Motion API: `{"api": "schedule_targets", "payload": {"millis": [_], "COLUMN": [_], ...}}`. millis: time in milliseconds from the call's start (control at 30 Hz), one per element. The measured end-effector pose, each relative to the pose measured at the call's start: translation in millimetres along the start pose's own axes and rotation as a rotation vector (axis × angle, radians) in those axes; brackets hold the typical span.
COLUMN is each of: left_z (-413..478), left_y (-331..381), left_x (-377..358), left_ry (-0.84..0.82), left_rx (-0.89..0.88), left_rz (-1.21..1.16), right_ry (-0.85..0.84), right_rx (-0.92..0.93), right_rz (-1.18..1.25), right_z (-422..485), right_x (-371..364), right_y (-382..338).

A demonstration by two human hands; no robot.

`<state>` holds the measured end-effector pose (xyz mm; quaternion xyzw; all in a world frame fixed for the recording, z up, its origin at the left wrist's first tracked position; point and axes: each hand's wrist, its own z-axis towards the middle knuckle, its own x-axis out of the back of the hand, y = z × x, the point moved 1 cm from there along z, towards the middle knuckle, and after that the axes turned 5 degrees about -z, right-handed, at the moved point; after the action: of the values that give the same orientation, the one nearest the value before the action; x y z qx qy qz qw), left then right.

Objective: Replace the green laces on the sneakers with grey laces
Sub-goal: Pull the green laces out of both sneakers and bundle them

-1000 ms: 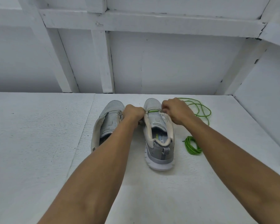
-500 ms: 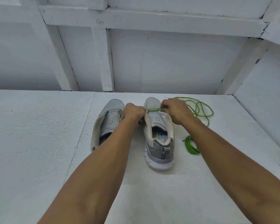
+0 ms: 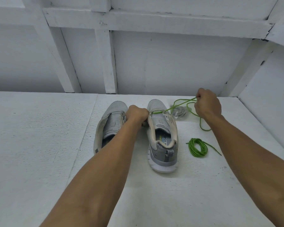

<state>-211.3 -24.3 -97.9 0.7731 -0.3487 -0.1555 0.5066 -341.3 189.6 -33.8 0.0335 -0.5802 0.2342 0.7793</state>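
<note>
Two grey sneakers stand side by side on the white surface, heels toward me. The left sneaker (image 3: 111,122) has no lace showing. My left hand (image 3: 136,113) grips the left edge of the right sneaker (image 3: 161,136) near its front eyelets. A green lace (image 3: 179,104) runs taut from those eyelets up to my right hand (image 3: 206,104), which pinches it above and right of the shoe; its slack loops down to the surface. A clear packet of grey laces (image 3: 179,112) lies just right of the shoe's toe.
A second green lace (image 3: 197,147) lies coiled on the surface, right of the right sneaker's heel. White walls with wooden battens (image 3: 107,63) close the back, and a white side wall (image 3: 269,112) stands on the right.
My right hand has pulled away from the right sneaker, up and to the right, drawing the green lace out taut. This uncovers the grey lace packet. My left hand stays on the shoe.
</note>
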Motion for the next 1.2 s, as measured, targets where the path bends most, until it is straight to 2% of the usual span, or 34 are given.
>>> {"api": "schedule_targets", "payload": {"millis": [100,200,267,400,600,767,900,1000,1067,1133,1200], "left_z": [20.0,31.7,17.5,15.7,36.1,-15.3,-56.9,-92.8,-125.5,-153.3,-174.0], "left_y": [-8.3,-13.1,-6.1,-4.9,-12.4,10.1,35.8,66.4,79.2,75.7,66.2], "left_x": [-3.4,-5.1,-2.5,-2.5,-3.3,6.3,11.9,21.3,30.9,41.6,52.0], "left_ry": [0.015,0.033,0.031,0.017,0.004,-0.043,-0.166,-0.219,-0.377,-0.55,-0.622], "left_rx": [-0.001,-0.007,-0.018,-0.027,-0.031,-0.041,-0.087,-0.251,-0.377,-0.423,-0.45], "left_rz": [0.027,0.049,0.051,0.054,0.09,0.095,0.13,0.195,0.238,0.323,0.377], "right_ry": [-0.211,-0.215,-0.219,-0.195,-0.219,-0.196,-0.18,-0.159,-0.137,-0.104,-0.069], "right_rx": [0.023,0.328,0.448,0.46,0.279,0.241,0.339,0.499,0.593,0.641,0.676], "right_rz": [-0.168,-0.089,-0.029,-0.041,-0.098,0.007,0.142,0.226,0.276,0.315,0.33], "right_z": [-1.1,-7.7,-15.0,-24.5,-24.2,-28.8,-42.9,-63.1,-77.5,-91.3,-102.0], "right_x": [0.3,-10.5,-21.5,-30.1,-11.4,7.5,36.1,65.6,84.6,100.7,111.7], "right_y": [-8.6,-30.4,-41.6,-46.5,-32.0,-18.1,-22.8,-37.6,-48.5,-57.0,-63.2]}}
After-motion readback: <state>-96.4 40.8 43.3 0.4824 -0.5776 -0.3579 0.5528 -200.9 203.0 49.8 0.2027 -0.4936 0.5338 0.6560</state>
